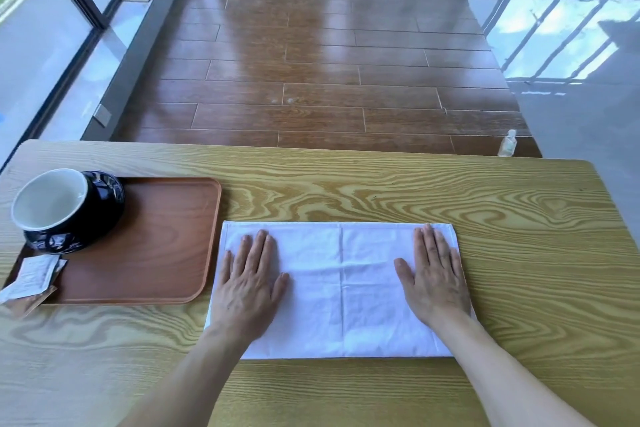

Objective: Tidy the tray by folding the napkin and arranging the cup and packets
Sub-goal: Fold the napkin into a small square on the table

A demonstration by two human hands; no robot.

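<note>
A white napkin [341, 288] lies flat on the wooden table, folded into a wide rectangle with a crease down its middle. My left hand [247, 282] presses flat on its left part, fingers apart. My right hand [433, 274] presses flat on its right part, fingers apart. Left of the napkin sits a brown tray [156, 253]. A dark cup [65, 210] with a white inside stands on the tray's far left corner. Several small packets [33, 279], white and brown, lie at the tray's near left corner, partly over its rim.
The wooden table [450, 198] ends at a far edge just beyond the tray and napkin. Past it is a brown plank floor, with a small clear bottle [507, 143] standing on it at the right. Windows line both sides.
</note>
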